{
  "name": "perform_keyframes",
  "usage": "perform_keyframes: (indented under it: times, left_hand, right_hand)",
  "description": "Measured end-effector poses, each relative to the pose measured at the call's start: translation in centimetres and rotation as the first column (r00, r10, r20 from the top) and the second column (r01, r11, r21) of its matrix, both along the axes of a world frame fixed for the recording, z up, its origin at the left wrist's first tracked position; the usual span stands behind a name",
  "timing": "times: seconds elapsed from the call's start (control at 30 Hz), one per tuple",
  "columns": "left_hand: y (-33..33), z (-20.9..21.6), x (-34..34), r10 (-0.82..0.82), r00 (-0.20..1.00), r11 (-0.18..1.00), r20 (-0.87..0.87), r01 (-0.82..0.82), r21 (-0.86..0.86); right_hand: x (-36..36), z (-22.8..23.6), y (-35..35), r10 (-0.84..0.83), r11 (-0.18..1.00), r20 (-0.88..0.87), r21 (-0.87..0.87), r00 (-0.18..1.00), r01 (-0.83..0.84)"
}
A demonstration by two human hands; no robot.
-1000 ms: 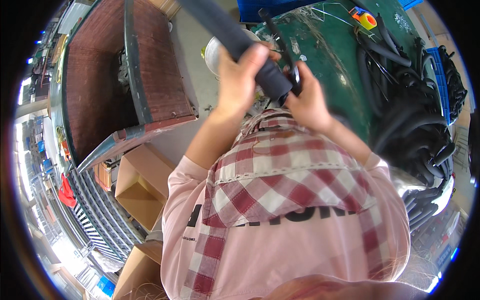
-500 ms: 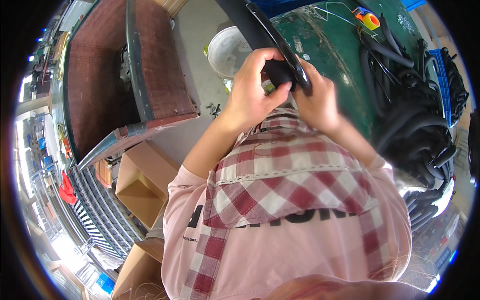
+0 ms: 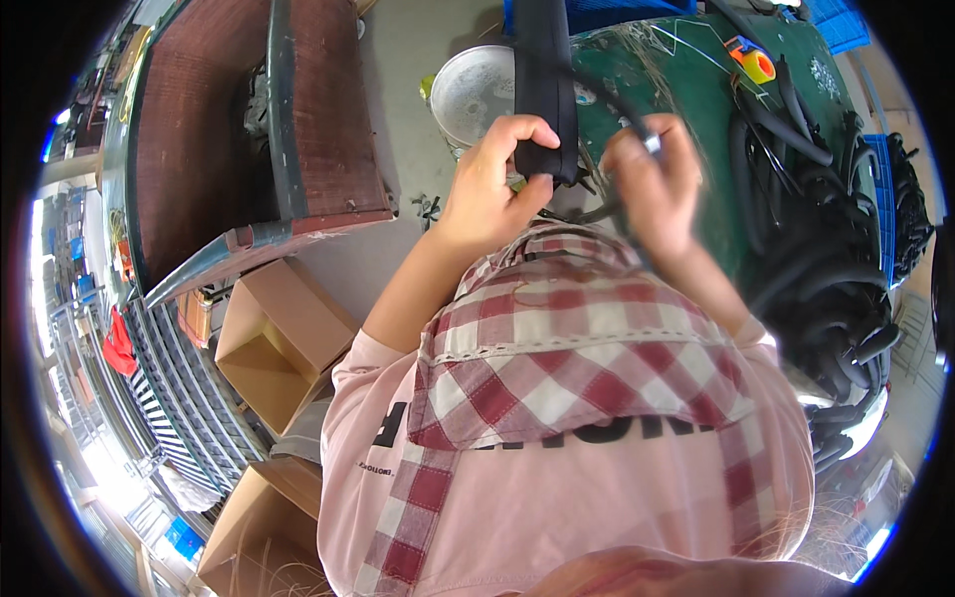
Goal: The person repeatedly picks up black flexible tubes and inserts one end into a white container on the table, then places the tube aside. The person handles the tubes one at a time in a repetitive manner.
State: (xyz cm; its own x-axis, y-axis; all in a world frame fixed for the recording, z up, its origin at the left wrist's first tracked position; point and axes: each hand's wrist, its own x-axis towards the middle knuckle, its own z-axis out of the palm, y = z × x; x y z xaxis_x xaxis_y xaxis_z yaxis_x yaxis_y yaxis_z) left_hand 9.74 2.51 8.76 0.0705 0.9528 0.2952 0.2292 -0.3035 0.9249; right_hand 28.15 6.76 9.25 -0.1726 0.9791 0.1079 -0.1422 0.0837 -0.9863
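Observation:
My left hand (image 3: pixel 497 179) is closed around the near end of a wide black rubber-like strip (image 3: pixel 542 85), thumb below and fingers at its side. The strip runs away from me past the top edge of the view. To the right, my right hand (image 3: pixel 655 189) is curled on a thin black cord-like strip (image 3: pixel 609 98). That piece bends from beside the wide strip into the fingers, and a dark length shows below the hand. Motion blurs the right hand, so its exact grip is hard to make out. A whitish round basin (image 3: pixel 468 95) lies beyond my left hand.
A green table (image 3: pixel 686 75) carries an orange-and-yellow tape roll (image 3: pixel 758 66) and a large heap of black tubes (image 3: pixel 821 249) at right. On the left are a brown wooden cabinet (image 3: pixel 333 119) and open cardboard boxes (image 3: pixel 284 338). Blue crates (image 3: pixel 607 12) stand at the far side.
My right hand has moved away from my left, to the right, with the thin black strip. The wide strip has swung from slanting to nearly straight ahead, still in my left hand.

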Motion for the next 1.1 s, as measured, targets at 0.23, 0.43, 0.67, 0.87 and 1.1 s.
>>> perform_keyframes:
  times: [0.23, 0.43, 0.67, 0.87, 1.1]
  left_hand:
    - [-0.9, 2.6, 0.9, -0.333, 0.941, 0.941, -0.063, 0.328, -0.087]
    - [-0.3, 1.8, 1.1, -0.293, 0.956, 0.956, 0.027, 0.293, -0.018]
    - [0.3, 0.2, 2.1, 0.139, 0.990, 0.952, 0.002, -0.134, 0.275]
    - [0.9, 2.4, 1.2, -0.121, 0.987, 0.990, -0.106, 0.112, -0.082]
    - [1.3, 0.1, -1.2, -0.120, 0.907, 0.946, 0.403, 0.228, -0.230]
  right_hand:
    - [-1.4, -0.1, 4.0, 0.151, 0.978, -0.267, -0.103, 0.952, -0.184]
    - [-1.2, 1.5, 4.2, 0.259, 0.884, -0.334, -0.296, 0.906, -0.362]
    - [-3.2, 1.7, 2.0, 0.086, 0.907, -0.441, -0.337, 0.894, -0.253]
    - [-1.4, 0.4, 3.1, 0.119, 0.907, -0.376, -0.335, 0.919, -0.255]
    - [-1.8, 1.4, 3.6, 0.422, 0.906, 0.228, -0.108, 0.877, -0.409]
